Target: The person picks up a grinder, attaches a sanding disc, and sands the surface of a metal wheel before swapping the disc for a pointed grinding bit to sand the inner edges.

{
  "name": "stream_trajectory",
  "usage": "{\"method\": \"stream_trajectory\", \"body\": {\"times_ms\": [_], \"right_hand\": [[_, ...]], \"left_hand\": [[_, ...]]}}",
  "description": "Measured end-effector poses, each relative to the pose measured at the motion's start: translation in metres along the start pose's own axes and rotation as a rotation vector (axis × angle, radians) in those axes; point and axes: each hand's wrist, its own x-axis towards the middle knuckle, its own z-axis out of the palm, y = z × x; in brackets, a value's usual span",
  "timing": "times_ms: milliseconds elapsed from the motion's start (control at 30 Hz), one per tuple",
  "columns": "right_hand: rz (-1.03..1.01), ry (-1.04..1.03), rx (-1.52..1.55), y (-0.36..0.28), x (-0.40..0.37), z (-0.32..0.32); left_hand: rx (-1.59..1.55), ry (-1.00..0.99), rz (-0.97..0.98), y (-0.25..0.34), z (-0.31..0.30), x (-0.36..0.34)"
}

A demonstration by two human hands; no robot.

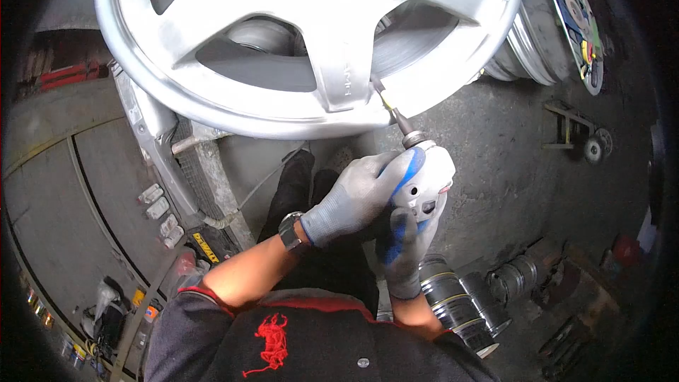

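Observation:
A large silver alloy wheel [343, 49] fills the top of the view, its spokes facing me. Both my hands wear grey gloves with blue patches and are wrapped round a white-bodied die grinder [437, 168]. My left hand [357, 194] closes over its front near the collar, while my right hand [410, 251] grips the body lower down. From the collar a slim shaft [403, 122] points up and left. Its tip [376, 86] is right at the edge of the lower spoke, beside the raised lettering. Part of the grinder's body is hidden behind my gloves.
A worn metal stand [205, 170] is below the wheel on the left. More wheels [534, 46] lean at the upper right, near a round colourful panel [576, 25]. Several rims [453, 301] lie at the lower right. Small pale blocks [157, 206] rest on the left.

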Motion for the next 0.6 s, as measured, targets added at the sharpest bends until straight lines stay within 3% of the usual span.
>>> {"method": "stream_trajectory", "body": {"times_ms": [200,267,367,467,500,600], "right_hand": [[0.023,0.011,0.045,-0.012,0.009,-0.002],[-0.008,0.027,0.012,-0.022,0.013,0.005],[-0.032,0.056,-0.084,-0.024,0.016,0.006],[-0.036,0.053,-0.203,-0.019,0.016,0.005],[-0.043,0.038,-0.262,-0.018,0.014,0.005],[-0.068,-0.026,-0.22,-0.016,0.007,0.006]], "left_hand": [[0.196,-0.058,-0.065,0.007,0.0,0.013],[-0.014,-0.053,0.094,0.002,0.009,0.024],[-0.126,-0.119,0.185,0.005,0.009,0.031],[0.086,-0.137,0.323,-0.011,-0.005,0.024],[0.089,-0.137,0.322,-0.011,-0.005,0.019],[-0.298,-0.003,0.124,-0.012,0.002,0.007]]}}
